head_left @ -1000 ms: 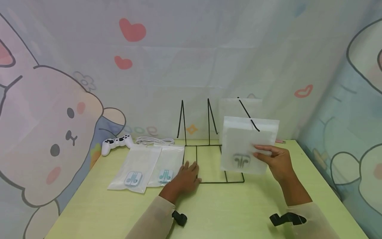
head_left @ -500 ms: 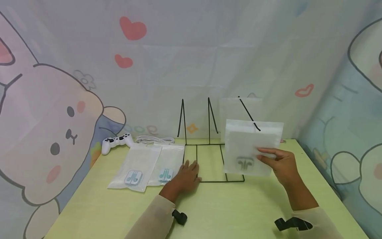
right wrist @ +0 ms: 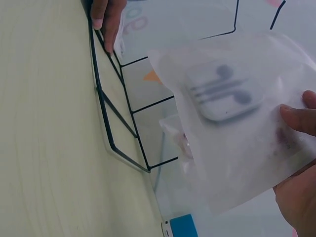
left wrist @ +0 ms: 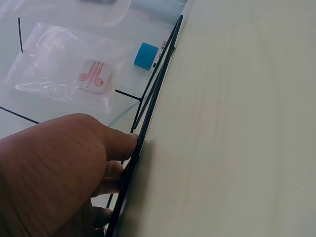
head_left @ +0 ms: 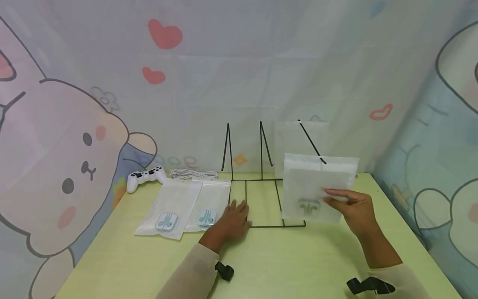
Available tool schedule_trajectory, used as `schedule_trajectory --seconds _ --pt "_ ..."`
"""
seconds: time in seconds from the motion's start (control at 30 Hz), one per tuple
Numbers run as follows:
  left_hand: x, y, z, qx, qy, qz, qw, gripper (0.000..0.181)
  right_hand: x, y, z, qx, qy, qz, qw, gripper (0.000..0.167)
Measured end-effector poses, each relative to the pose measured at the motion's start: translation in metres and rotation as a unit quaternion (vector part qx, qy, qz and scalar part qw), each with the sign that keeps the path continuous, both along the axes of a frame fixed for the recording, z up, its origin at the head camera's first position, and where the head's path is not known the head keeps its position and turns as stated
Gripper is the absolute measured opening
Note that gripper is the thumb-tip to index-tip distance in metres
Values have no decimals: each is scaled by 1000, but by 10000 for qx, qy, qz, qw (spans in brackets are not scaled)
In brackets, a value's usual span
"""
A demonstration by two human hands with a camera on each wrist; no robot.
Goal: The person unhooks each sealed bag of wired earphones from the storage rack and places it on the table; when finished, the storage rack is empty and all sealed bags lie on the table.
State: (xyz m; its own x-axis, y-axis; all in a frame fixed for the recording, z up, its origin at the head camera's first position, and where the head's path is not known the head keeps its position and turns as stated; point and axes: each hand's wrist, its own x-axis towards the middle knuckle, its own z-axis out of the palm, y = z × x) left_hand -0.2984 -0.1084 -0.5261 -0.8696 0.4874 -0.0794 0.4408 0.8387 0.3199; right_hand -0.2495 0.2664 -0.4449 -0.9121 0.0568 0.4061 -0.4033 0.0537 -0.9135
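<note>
Black wire forms the rack (head_left: 278,226), and our left hand (head_left: 231,224) rests on its base, fingers extended, which should steady it. Our right hand (head_left: 357,209) pinches the bag (head_left: 313,178) by its right side, its top edge at the front tip of the right-hand hook (head_left: 310,139); we cannot tell whether the hook passes through it. We do best to hold the bag square to the hook and move it gently along that line, lest the thin top tear.

Staged tabletop set-up, cartoon-printed cloth backdrop (head_left: 239,79) behind a light table (head_left: 284,265)
</note>
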Motion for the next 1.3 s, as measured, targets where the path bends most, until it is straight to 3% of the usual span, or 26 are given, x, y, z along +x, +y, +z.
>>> schedule_trajectory --seconds 0.27,0.67,1.07,1.3 --pt "0 0 -2 20 8 -33 10000 67 5 -3 0 -65 157 -133 9998 23" --pt "0 -1 -3 24 32 -5 10000 67 11 -3 3 -509 354 130 9980 26" --pt "-1 -1 -2 22 80 -15 10000 67 19 -1 2 -495 521 406 9966 24" --pt "0 -1 -2 48 64 1 10000 67 17 0 -2 -331 471 339 9978 22"
